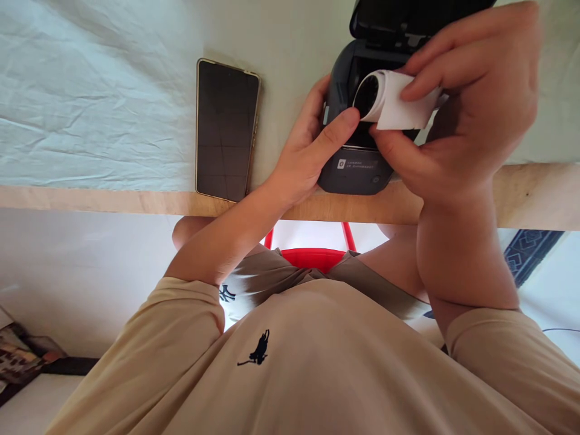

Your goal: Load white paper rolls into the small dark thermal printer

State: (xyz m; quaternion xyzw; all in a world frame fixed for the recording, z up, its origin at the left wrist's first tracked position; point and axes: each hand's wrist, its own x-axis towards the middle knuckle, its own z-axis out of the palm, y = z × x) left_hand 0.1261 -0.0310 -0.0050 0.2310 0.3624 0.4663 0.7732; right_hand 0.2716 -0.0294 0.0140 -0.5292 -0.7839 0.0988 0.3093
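A dark grey printer-like device with its black lid raised stands at the table's front edge. My left hand grips its left side, the thumb reaching over the front rim beside the roll. Between the fingers and thumb of my right hand is a white paper roll, lying sideways at the device's open compartment, with a loose flap of paper hanging at the front. Its dark hollow end faces left. My right hand hides the right end of the roll and part of the compartment.
Left of the device, a phone with a dark screen lies on the pale cloth. The bare wooden table edge runs across in front of my body. A red seat shows below it.
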